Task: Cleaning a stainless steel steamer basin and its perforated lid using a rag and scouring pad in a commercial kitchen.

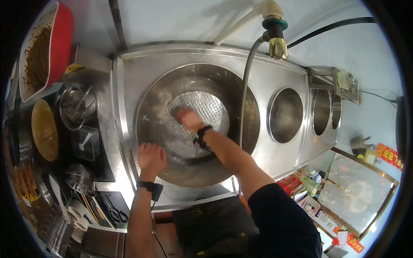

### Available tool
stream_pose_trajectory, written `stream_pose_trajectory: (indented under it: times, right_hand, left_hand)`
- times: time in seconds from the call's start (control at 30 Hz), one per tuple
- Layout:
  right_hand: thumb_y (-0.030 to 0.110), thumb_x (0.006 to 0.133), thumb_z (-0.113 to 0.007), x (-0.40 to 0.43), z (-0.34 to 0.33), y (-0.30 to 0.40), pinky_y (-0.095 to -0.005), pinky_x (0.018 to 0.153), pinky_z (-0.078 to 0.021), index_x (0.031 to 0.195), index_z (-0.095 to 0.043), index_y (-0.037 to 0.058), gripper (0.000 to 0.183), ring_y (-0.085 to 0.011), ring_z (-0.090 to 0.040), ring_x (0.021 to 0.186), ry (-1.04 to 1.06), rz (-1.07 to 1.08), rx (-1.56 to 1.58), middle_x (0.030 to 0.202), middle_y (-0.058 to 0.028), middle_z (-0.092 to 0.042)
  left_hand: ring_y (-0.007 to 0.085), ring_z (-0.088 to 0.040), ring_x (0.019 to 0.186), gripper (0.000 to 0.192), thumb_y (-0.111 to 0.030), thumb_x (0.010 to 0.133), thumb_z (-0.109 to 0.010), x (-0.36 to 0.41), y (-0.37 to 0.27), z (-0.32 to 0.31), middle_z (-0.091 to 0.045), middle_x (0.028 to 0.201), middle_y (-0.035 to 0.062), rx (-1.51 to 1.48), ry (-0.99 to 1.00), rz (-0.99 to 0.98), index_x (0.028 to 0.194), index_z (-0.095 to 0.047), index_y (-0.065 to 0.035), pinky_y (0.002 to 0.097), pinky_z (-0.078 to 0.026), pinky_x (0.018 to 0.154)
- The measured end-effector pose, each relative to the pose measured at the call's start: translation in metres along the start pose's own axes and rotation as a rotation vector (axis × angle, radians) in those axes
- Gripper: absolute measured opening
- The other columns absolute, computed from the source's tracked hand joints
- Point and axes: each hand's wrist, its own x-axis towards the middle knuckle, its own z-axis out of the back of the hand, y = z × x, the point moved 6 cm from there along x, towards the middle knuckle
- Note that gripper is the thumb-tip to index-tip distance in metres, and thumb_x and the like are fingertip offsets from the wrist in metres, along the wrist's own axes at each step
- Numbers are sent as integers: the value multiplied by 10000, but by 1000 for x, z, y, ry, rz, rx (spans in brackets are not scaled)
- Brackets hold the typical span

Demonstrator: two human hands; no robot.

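A large round steel cooking well (200, 175) is set into the stainless counter before me. Inside it lies a round, dimpled metal plate (208, 108), wet and shiny, with water around it. My right hand (189, 119) reaches over the plate, blurred, its fingers curled down towards the metal. Whether it grips anything is hidden beneath it. At the well's near left rim is my left hand (152, 159), back upward, fingertips bent out of sight. Across the right part of the well hangs a flexible metal hose (244, 96) from a wall tap (277, 38).
Smaller round wells (286, 115) continue to the right. At left stand a red tub (62, 45) of dark brown food, a yellowish bowl (44, 129), a steel bowl (80, 179), a clear plastic box (85, 142) and black scissors (116, 214). Boxes (290, 185) are stacked at lower right.
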Motion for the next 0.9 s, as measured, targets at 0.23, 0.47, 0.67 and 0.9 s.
stream_pose_trajectory:
  times: [0.23,0.47,0.67,0.9]
  right_hand:
    - [96,902,-571,-123,-9,-14,-474,856,-541,1207,-632,22,320,-368,-644,1047,155,-464,55,1230,-203,-633]
    - [128,942,-503,-14,-29,67,-471,792,-553,1052,-693,51,233,-343,-670,1005,270,-136,115,1074,-180,-698]
    - [165,973,-486,-52,45,-82,-446,823,-562,1096,-673,38,257,-354,-670,937,-232,-335,-70,1111,-162,-674]
    - [250,876,-639,-100,-21,31,-466,932,-539,1250,-671,74,414,-371,-621,1159,552,-294,92,1373,-208,-564]
  left_hand:
    - [274,-623,876,206,-239,872,-599,-14,12,6,-665,818,100,53,19,25,772,-676,-76,432,-418,962]
    - [297,-621,863,201,-209,872,-616,-12,11,0,-655,805,125,-36,-45,25,751,-659,-55,443,-431,936]
    - [272,-625,879,188,-212,857,-616,-14,12,6,-675,824,107,2,-55,31,742,-676,-76,423,-424,959]
    - [271,-617,865,180,-210,840,-622,-12,10,6,-670,815,105,-14,-43,24,744,-679,-68,420,-422,954]
